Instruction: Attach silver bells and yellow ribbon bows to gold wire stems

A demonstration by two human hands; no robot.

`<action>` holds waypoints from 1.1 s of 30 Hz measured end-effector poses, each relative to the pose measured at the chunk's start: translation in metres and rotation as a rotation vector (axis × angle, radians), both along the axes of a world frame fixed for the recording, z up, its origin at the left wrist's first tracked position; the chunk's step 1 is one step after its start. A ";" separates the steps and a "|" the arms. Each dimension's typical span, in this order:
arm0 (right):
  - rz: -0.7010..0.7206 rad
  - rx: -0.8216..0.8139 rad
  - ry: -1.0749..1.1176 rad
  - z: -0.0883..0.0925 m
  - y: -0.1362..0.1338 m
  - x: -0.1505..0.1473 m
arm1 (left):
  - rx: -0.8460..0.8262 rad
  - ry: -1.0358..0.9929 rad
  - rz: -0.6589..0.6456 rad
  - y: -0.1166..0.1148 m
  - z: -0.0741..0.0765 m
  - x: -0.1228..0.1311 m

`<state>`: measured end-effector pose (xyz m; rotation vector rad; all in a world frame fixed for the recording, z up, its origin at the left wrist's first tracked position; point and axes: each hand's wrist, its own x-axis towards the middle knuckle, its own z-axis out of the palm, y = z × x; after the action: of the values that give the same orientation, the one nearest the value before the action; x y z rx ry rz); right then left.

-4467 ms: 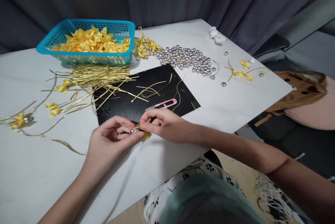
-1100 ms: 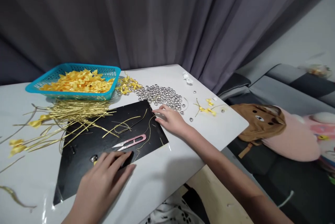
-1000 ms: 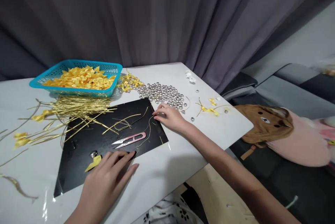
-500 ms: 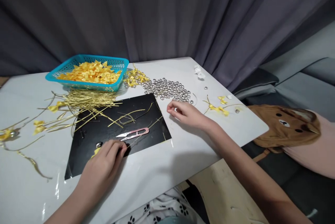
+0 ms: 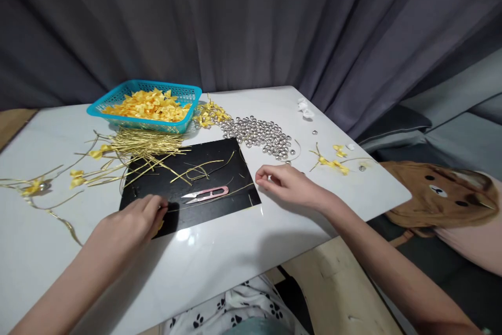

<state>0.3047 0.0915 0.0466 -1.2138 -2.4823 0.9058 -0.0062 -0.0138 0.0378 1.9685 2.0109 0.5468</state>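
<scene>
Left hand (image 5: 129,222) curled over a yellow bow (image 5: 160,225) — grip unclear; right hand (image 5: 288,186) pinches a thin gold wire (image 5: 239,189).

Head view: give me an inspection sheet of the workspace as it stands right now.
Surface: white table, glossy; black mat at its middle.
Job's things: yellow bow mostly hidden under the left hand; gold wire runs across the mat between the hands; silver beads heaped beyond the right hand.
Clutter: pink snips on the mat; gold wire bundle; blue basket of yellow bows; loose bows at right.
Grippers: left hand on the mat's near corner, fingers curled; right hand by the mat's right edge, fingers pinched, contents too small to tell.
Cables: nothing seen.
Surroundings: grey curtain; bear bag at right.
</scene>
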 end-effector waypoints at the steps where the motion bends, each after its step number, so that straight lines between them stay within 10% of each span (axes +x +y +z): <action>1: -0.040 0.014 0.014 0.001 -0.005 -0.004 | -0.012 -0.007 0.060 -0.006 0.006 0.010; 8: -0.050 0.030 0.110 0.009 -0.059 -0.036 | -0.689 -1.241 0.063 -0.032 0.000 0.096; 12: 0.120 0.105 0.161 0.010 -0.086 -0.037 | -0.563 -1.592 0.254 -0.014 -0.005 0.103; 19: 0.077 0.035 0.111 -0.005 -0.096 -0.024 | -0.399 -1.865 0.623 0.013 0.031 0.079; 25: 0.203 -0.060 0.053 -0.010 -0.084 -0.036 | -0.183 -1.887 0.476 0.020 0.029 0.073; 30: 0.042 0.025 0.352 -0.001 -0.045 -0.065 | -0.353 -1.732 0.267 0.024 0.017 0.069; 33: 0.212 0.084 0.464 0.002 -0.020 -0.082 | -0.492 -1.680 0.165 0.025 0.013 0.063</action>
<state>0.2225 0.0714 0.0489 -0.6288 -2.2630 0.9895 0.0563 0.0116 0.0508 0.4732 0.9510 1.0593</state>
